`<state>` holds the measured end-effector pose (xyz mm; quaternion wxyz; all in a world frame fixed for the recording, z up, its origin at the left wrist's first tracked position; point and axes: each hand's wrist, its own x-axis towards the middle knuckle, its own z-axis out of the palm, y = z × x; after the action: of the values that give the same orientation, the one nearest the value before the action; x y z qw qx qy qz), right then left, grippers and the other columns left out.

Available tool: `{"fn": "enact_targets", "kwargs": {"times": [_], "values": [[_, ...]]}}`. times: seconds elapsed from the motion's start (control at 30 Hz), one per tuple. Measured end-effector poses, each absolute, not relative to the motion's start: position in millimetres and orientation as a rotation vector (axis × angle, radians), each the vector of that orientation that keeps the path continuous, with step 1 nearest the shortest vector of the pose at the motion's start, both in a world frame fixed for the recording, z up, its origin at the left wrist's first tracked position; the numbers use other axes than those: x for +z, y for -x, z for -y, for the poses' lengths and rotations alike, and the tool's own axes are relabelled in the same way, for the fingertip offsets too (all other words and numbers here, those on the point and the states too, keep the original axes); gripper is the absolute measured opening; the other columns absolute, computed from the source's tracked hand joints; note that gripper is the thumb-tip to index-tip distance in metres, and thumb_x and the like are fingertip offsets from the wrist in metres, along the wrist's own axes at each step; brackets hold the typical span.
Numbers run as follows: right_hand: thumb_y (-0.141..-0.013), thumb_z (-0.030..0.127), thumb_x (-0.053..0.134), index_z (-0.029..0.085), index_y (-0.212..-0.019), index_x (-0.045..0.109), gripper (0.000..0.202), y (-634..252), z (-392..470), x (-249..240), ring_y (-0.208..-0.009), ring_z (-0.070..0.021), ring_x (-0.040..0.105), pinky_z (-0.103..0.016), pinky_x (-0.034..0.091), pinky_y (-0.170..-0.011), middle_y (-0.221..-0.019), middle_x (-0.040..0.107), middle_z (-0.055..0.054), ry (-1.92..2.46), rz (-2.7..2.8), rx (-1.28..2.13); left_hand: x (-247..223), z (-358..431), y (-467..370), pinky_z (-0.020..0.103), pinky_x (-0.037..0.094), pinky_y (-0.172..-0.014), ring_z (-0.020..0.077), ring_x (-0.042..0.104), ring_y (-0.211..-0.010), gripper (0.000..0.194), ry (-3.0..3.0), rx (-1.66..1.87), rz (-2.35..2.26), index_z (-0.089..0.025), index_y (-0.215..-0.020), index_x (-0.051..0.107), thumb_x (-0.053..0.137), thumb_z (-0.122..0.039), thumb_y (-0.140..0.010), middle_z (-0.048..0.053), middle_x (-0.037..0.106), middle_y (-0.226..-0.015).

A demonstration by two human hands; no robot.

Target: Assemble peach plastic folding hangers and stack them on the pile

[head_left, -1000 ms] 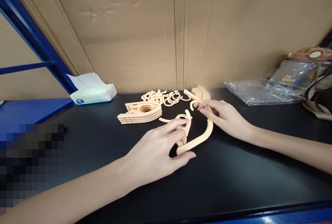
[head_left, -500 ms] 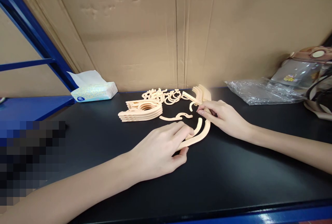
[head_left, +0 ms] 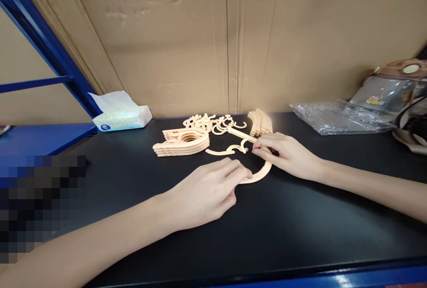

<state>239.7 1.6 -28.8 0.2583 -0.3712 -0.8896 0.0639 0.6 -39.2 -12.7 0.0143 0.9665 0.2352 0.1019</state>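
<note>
My left hand (head_left: 210,188) is closed low over the table on one end of a pale peach plastic hanger (head_left: 261,174), its fingertips pressed together. The hanger curves toward my right hand (head_left: 287,154), which pinches it near the bend with thumb and fingers. A straight arm of it (head_left: 243,135) sticks out to the upper left from under the right fingers. Part of the hanger is hidden behind both hands. Just beyond lies a loose curved hanger piece (head_left: 222,150). Farther left, several hanger parts of the same colour form a neat stack (head_left: 182,147).
Loose hooks (head_left: 200,122) lie heaped behind the stack. Several curved hanger arms (head_left: 260,121) are bunched at the back. A tissue pack (head_left: 123,118) stands left, a clear plastic bag (head_left: 336,118) right, beside a transparent bottle (head_left: 380,94). Cardboard (head_left: 167,48) walls the back of the black table (head_left: 300,243).
The straight arm at my right hand has swung left and down. My left fingers have closed further, and the short inner curved part beside them no longer shows.
</note>
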Motion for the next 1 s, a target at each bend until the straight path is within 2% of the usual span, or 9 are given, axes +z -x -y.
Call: {"fn": "enact_targets", "kwargs": {"times": [0.13,0.2,0.3,0.43,0.6,0.63,0.7,0.8,1.0], "values": [[-0.096,0.028,0.045,0.018,-0.083,0.058,0.021,-239.2,0.8,-28.4,-0.069,-0.0131,0.049,-0.027,0.036,-0.069,-0.071,0.054,0.0,0.849,2.514,0.185,-11.1,35.4,1.0,0.035,0.041,-0.093,0.0211,0.048,-0.108,0.032,-3.168,0.324,-0.717,-0.015,-0.107,0.052,0.041,0.002,-0.083,0.007,0.056,-0.111],[-0.097,0.03,0.044,0.018,-0.087,0.06,0.022,-239.4,2.2,-27.2,-0.067,-0.0124,0.048,-0.026,0.035,-0.067,-0.072,0.054,0.0,0.786,2.569,0.213,-10.7,33.9,1.6,0.034,0.042,-0.088,0.0212,0.049,-0.106,0.034,-3.222,0.369,-0.721,-0.017,-0.106,0.053,0.039,0.004,-0.083,0.006,0.055,-0.112],[-0.098,0.032,0.041,0.017,-0.089,0.06,0.026,-240.9,3.8,-25.2,-0.066,-0.0117,0.047,-0.025,0.033,-0.065,-0.071,0.052,0.0,0.691,2.63,0.208,-10.9,33.6,2.1,0.03,0.043,-0.071,0.0183,0.053,-0.086,0.026,-3.243,0.418,-0.84,-0.017,-0.097,0.054,0.038,0.0,-0.086,0.004,0.057,-0.099],[-0.1,0.04,0.033,0.015,-0.093,0.06,0.037,-242.8,6.9,-23.9,-0.064,-0.0132,0.043,-0.027,0.031,-0.064,-0.071,0.051,-0.001,0.539,2.695,-0.023,-11.3,37.2,1.4,0.026,0.033,-0.051,0.0133,0.05,-0.059,0.01,-3.062,0.43,-1.156,-0.018,-0.079,0.047,0.044,-0.012,-0.087,-0.002,0.056,-0.072],[-0.092,0.062,0.034,0.014,-0.088,0.061,0.056,-235.7,26.2,-23.0,-0.058,-0.0142,0.037,-0.028,0.025,-0.055,-0.064,0.046,-0.001,0.28,2.718,-0.34,-8.0,43.5,-2.0,0.026,0.03,-0.048,0.0142,0.052,-0.053,0.02,-2.834,0.313,-1.349,-0.019,-0.077,0.044,0.041,-0.032,-0.091,-0.003,0.057,-0.067],[-0.091,0.061,0.037,0.013,-0.089,0.061,0.053,-233.0,32.7,-22.3,-0.057,-0.0141,0.037,-0.028,0.025,-0.054,-0.064,0.046,0.0,0.235,2.723,-0.362,-6.8,44.7,-3.2,0.026,0.03,-0.048,0.0152,0.053,-0.054,0.024,-2.811,0.305,-1.372,-0.019,-0.076,0.043,0.042,-0.038,-0.09,-0.002,0.058,-0.068],[-0.094,0.046,0.042,0.013,-0.09,0.062,0.039,-227.7,45.7,-20.4,-0.057,-0.014,0.039,-0.029,0.026,-0.054,-0.064,0.047,0.0,0.173,2.74,-0.485,-4.4,46.9,-5.6,0.026,0.03,-0.048,0.0168,0.054,-0.057,0.031,-2.766,0.28,-1.409,-0.02,-0.074,0.04,0.048,-0.048,-0.086,-0.001,0.058,-0.07],[-0.095,0.021,0.042,0.013,-0.089,0.062,0.022,-222.5,58.3,-17.4,-0.056,-0.013,0.041,-0.029,0.03,-0.053,-0.062,0.048,0.001,0.147,2.773,-0.582,-1.0,49.7,-7.9,0.026,0.031,-0.049,0.0168,0.054,-0.061,0.031,-2.697,0.232,-1.385,-0.02,-0.074,0.037,0.054,-0.045,-0.081,-0.002,0.057,-0.074],[-0.097,0.029,0.041,0.011,-0.092,0.064,0.029,-222.4,55.6,-18.6,-0.055,-0.0126,0.045,-0.028,0.035,-0.051,-0.064,0.054,0.0,0.154,2.717,-0.55,2.6,50.5,-6.4,0.025,0.033,-0.05,0.015,0.051,-0.061,0.021,-2.656,0.213,-1.31,-0.021,-0.079,0.037,0.054,-0.033,-0.079,-0.002,0.056,-0.079]]}}
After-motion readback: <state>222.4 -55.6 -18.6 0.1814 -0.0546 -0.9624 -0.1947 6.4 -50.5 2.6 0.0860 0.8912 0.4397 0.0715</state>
